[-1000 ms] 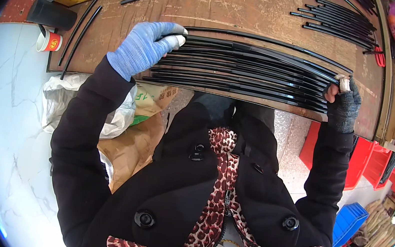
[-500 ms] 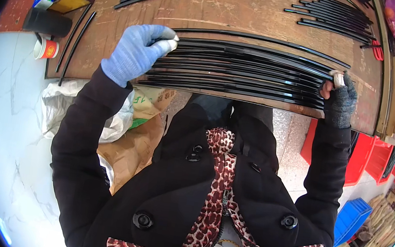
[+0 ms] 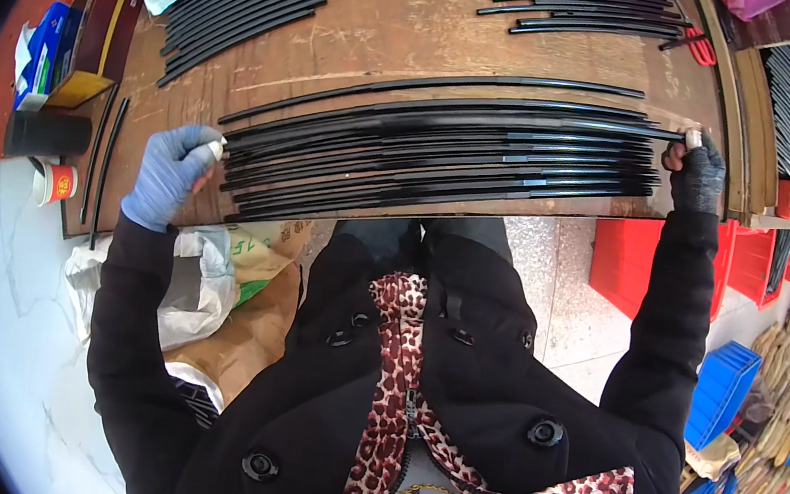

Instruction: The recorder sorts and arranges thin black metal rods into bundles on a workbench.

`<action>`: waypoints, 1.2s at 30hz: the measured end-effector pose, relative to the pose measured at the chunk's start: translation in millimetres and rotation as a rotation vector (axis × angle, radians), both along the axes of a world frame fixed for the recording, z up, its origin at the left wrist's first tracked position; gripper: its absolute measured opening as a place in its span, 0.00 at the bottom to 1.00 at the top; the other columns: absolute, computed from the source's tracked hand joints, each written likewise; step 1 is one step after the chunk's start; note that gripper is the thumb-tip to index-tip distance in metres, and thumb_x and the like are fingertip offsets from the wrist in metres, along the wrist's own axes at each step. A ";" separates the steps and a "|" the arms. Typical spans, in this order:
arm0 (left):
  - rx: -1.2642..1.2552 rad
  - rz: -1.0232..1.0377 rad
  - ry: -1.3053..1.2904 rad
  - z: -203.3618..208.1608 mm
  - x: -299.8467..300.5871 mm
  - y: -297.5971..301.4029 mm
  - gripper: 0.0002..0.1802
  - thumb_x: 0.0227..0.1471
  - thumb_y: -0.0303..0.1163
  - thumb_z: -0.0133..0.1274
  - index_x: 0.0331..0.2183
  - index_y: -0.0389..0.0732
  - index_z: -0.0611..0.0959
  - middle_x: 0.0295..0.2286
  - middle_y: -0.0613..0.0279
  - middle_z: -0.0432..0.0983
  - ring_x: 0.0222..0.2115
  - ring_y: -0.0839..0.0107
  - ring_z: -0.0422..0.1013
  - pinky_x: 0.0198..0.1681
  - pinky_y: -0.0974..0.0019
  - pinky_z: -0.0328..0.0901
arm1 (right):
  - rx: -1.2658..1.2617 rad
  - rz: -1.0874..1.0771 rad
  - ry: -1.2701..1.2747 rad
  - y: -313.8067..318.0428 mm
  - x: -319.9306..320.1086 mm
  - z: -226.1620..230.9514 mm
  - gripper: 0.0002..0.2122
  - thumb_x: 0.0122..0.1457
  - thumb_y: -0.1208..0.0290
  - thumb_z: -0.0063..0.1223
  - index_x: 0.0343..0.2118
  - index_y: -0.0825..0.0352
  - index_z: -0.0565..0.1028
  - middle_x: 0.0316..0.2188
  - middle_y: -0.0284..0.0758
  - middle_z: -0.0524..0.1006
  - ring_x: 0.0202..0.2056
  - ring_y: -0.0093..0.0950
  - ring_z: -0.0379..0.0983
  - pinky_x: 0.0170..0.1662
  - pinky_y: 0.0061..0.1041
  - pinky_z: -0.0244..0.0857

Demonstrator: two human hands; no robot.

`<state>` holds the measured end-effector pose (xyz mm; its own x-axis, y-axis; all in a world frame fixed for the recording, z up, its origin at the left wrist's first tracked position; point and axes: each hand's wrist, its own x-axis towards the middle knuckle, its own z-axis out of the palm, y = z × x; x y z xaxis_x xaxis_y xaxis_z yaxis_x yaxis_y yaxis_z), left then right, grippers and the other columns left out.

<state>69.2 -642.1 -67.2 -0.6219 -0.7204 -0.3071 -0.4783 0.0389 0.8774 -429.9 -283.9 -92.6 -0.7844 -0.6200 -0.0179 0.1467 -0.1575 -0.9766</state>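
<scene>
A row of thin black tubes (image 3: 429,146) lies side by side across the near part of the wooden table. My left hand (image 3: 168,175), in a blue glove with light fingertips, is closed in a pinch at the tubes' left ends, apparently on one tube's end. At the opposite side my right hand (image 3: 697,176), in a dark grey glove with bare fingertips showing, pinches the right end of a black tube. That tube reaches out past the others. One separate tube (image 3: 418,85) lies just beyond the row.
More black tubes lie at the back left (image 3: 247,9) and back right (image 3: 590,7), near red-handled scissors or pliers (image 3: 701,47). Along the left edge are a dark cylinder (image 3: 47,135), a paper cup (image 3: 53,184) and a tissue box (image 3: 38,55). Red bins (image 3: 625,264) stand below right.
My left hand has slid leftward to the tubes' left ends, widening the space between my hands. My right hand still pinches a tube end. The whole view has turned slightly.
</scene>
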 end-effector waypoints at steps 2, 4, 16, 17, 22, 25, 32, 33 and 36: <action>0.023 0.020 -0.028 -3.7 -2.1 1.1 0.05 0.45 0.22 0.50 0.28 0.32 0.79 0.16 0.67 0.69 0.12 0.83 0.59 0.15 0.81 0.54 | 0.132 0.013 0.049 4.0 -4.9 -1.1 0.04 0.56 0.74 0.44 0.32 0.66 0.72 0.15 0.32 0.67 0.13 0.20 0.57 0.18 0.17 0.52; 0.034 0.027 -0.040 -9.2 -2.8 0.6 0.05 0.45 0.22 0.50 0.28 0.33 0.79 0.17 0.67 0.70 0.13 0.82 0.60 0.16 0.81 0.55 | 0.197 0.015 0.074 5.2 -10.4 -0.5 0.04 0.56 0.74 0.45 0.32 0.65 0.72 0.15 0.32 0.67 0.13 0.20 0.58 0.18 0.18 0.52; -0.489 -0.106 -0.202 -10.2 -22.0 -13.9 0.07 0.42 0.22 0.53 0.29 0.37 0.80 0.25 0.67 0.71 0.24 0.75 0.66 0.31 0.75 0.63 | 0.983 -0.055 1.211 -94.2 4.5 21.9 0.12 0.48 0.72 0.50 0.38 0.65 0.72 0.29 0.34 0.77 0.32 0.35 0.72 0.36 0.26 0.66; -0.530 -0.102 -0.217 -10.0 -27.6 -19.9 0.07 0.42 0.22 0.53 0.29 0.38 0.80 0.25 0.66 0.71 0.23 0.75 0.66 0.31 0.75 0.63 | 1.044 0.011 1.295 -111.4 1.9 20.8 0.13 0.47 0.72 0.50 0.39 0.61 0.72 0.34 0.34 0.75 0.35 0.36 0.72 0.38 0.28 0.65; -0.717 -0.127 -0.332 -11.6 -50.0 -33.4 0.08 0.43 0.26 0.53 0.30 0.40 0.80 0.28 0.65 0.72 0.25 0.70 0.68 0.32 0.72 0.64 | 1.190 0.159 1.671 -152.7 -6.9 7.1 0.19 0.45 0.72 0.49 0.44 0.57 0.70 0.42 0.34 0.72 0.42 0.36 0.68 0.42 0.31 0.64; -0.834 -0.160 -0.397 -21.3 -56.2 -37.8 0.09 0.43 0.29 0.52 0.32 0.41 0.80 0.31 0.64 0.72 0.28 0.67 0.69 0.35 0.70 0.64 | 1.258 0.228 1.765 -159.1 -1.4 7.7 0.20 0.45 0.72 0.49 0.46 0.57 0.69 0.44 0.33 0.71 0.45 0.36 0.67 0.43 0.33 0.63; -1.024 -0.134 -0.541 -29.6 -69.8 -60.8 0.17 0.44 0.29 0.52 0.40 0.43 0.77 0.41 0.62 0.69 0.40 0.63 0.67 0.45 0.67 0.62 | 1.362 0.289 1.746 -161.2 5.7 13.6 0.22 0.46 0.71 0.50 0.48 0.54 0.67 0.47 0.33 0.69 0.49 0.36 0.64 0.48 0.38 0.59; -1.021 -0.144 -0.605 -30.7 -70.8 -65.3 0.19 0.43 0.27 0.54 0.42 0.43 0.76 0.41 0.62 0.68 0.42 0.64 0.67 0.47 0.69 0.61 | 1.369 0.270 1.742 -163.1 5.1 11.9 0.22 0.46 0.71 0.51 0.48 0.53 0.67 0.48 0.33 0.69 0.49 0.35 0.64 0.49 0.38 0.59; -0.995 -0.168 -0.642 -29.8 -74.5 -74.0 0.18 0.44 0.29 0.53 0.42 0.44 0.76 0.41 0.61 0.68 0.42 0.62 0.66 0.48 0.66 0.60 | 1.434 0.374 1.791 -169.5 8.6 19.2 0.22 0.46 0.71 0.51 0.48 0.53 0.67 0.48 0.32 0.69 0.49 0.35 0.64 0.49 0.39 0.58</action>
<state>-5.3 -716.1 -97.0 -0.6679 -0.7425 0.0501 -0.7421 0.6696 0.0299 -421.3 -453.4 -73.4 -0.4029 -0.9111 -0.0872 -0.8257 0.3207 0.4642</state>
